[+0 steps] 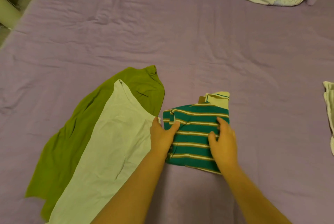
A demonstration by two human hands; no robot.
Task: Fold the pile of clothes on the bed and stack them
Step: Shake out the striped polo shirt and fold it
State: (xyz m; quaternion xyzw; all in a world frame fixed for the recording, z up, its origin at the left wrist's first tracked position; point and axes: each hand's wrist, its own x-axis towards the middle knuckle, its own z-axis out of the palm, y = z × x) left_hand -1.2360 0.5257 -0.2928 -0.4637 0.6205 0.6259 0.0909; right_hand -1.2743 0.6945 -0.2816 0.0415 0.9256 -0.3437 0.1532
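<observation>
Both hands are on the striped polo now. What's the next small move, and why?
Probably fold it once more, bottom edge up toward the collar. The green striped polo shirt lies folded narrow on the purple bedsheet, left hand and right hand at its sides, while the white garment and olive-green garment lie unfolded.
</observation>
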